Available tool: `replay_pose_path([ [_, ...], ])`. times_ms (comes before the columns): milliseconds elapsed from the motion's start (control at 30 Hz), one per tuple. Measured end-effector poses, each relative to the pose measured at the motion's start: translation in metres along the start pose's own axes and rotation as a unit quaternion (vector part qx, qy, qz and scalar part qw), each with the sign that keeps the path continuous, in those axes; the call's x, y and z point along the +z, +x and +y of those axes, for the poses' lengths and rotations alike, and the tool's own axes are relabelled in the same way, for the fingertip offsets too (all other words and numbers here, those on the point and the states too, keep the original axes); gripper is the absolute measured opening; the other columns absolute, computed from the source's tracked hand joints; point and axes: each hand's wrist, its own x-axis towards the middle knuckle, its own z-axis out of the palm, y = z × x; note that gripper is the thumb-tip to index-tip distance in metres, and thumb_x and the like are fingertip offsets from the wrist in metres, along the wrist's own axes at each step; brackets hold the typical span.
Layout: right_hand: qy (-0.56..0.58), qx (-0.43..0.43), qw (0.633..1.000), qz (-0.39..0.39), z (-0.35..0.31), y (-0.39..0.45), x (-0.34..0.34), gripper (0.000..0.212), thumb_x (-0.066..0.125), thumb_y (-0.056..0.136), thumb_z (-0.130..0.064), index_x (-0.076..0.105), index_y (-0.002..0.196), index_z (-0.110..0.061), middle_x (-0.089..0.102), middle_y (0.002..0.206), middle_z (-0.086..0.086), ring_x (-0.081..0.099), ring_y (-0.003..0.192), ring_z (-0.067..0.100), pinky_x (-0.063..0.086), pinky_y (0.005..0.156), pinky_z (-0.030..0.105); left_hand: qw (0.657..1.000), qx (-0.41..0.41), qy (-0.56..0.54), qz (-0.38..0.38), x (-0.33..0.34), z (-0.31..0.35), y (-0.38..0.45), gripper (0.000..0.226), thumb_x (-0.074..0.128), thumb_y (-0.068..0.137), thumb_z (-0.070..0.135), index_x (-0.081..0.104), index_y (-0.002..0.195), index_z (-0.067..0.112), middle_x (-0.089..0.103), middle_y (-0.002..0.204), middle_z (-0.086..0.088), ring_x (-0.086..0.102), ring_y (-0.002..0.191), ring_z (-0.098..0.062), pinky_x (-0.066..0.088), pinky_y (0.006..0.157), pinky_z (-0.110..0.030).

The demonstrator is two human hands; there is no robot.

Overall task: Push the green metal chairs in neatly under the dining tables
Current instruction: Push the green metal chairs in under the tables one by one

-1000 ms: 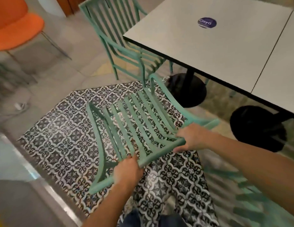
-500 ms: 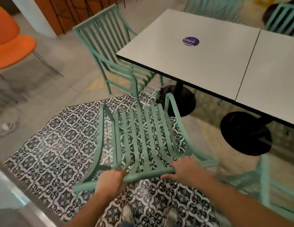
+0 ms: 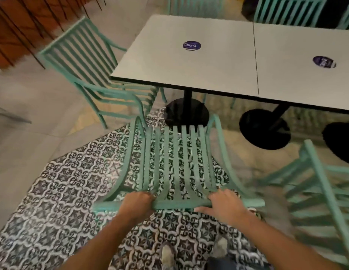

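A green slatted metal chair (image 3: 175, 162) stands in front of me, its back towards me and its seat facing the white dining table (image 3: 189, 71). My left hand (image 3: 137, 203) and my right hand (image 3: 225, 206) both grip the top rail of its backrest, one at each side. The seat's front edge lies just short of the table's near edge and its black round base (image 3: 186, 114). A second white table (image 3: 306, 78) joins the first on the right.
Another green chair (image 3: 88, 75) sits at the table's left end, partly under it. A third green chair (image 3: 323, 201) stands close on my right. More green chairs (image 3: 286, 10) line the far side. Patterned tiles (image 3: 62, 191) cover the floor, and my shoes show below.
The chair has swung round from an angle and now faces the table squarely, and it stands closer to the table edge. Both hands have stayed on the back rail.
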Motion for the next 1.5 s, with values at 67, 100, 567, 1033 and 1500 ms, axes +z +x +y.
replay_pose_path([
  [67,0.007,0.017,1.0,-0.006,-0.013,0.0,-0.001,0.077,0.025,0.075,-0.088,0.059,0.076,-0.019,0.055,0.064,-0.003,0.053,0.057,0.014,0.047,0.055,0.029,1.0,0.017,0.002,-0.003,-0.002,-0.013,0.002,0.025,0.045,0.097,0.036,0.058,0.117,0.028,0.06,0.092,0.01,0.058,0.073,-0.006,0.054,0.074,-0.021],
  [100,0.009,0.022,1.0,-0.002,-0.019,0.001,-0.001,0.076,0.025,0.075,-0.088,0.058,0.074,-0.019,0.053,0.061,-0.003,0.05,0.052,0.013,0.044,0.052,0.028,1.0,0.024,0.003,-0.008,-0.003,-0.019,0.004,0.025,0.045,0.096,0.035,0.059,0.116,0.029,0.062,0.093,0.01,0.06,0.075,-0.006,0.054,0.076,-0.023],
  [567,0.097,0.071,0.991,0.062,-0.049,0.007,0.016,0.087,0.01,0.071,-0.092,0.062,0.096,-0.027,0.064,0.073,-0.008,0.058,0.058,0.005,0.05,0.056,0.024,0.997,0.039,-0.031,-0.067,-0.015,-0.05,0.016,0.043,0.058,0.085,0.053,0.058,0.122,0.031,0.061,0.11,0.013,0.063,0.087,-0.006,0.057,0.084,-0.028],
  [1033,0.258,0.447,0.816,0.26,-0.022,-0.02,0.037,0.085,0.069,0.081,-0.05,0.031,0.147,-0.013,0.037,0.147,0.017,0.035,0.137,0.037,0.028,0.112,0.053,0.743,-0.355,-0.506,0.257,-0.022,-0.138,-0.021,0.049,0.064,0.089,0.03,0.049,0.133,0.014,0.054,0.135,-0.007,0.058,0.104,-0.017,0.051,0.082,-0.032],
  [1500,0.831,0.478,0.139,0.247,-0.018,-0.004,0.03,0.013,0.044,0.097,-0.005,0.05,0.085,-0.007,0.055,0.095,0.007,0.057,0.079,0.016,0.051,0.079,0.029,0.237,-0.429,-0.87,0.055,-0.023,-0.085,-0.019,0.038,0.061,0.092,0.034,0.049,0.115,0.005,0.06,0.095,-0.024,0.058,0.087,-0.036,0.054,0.083,-0.05],
])
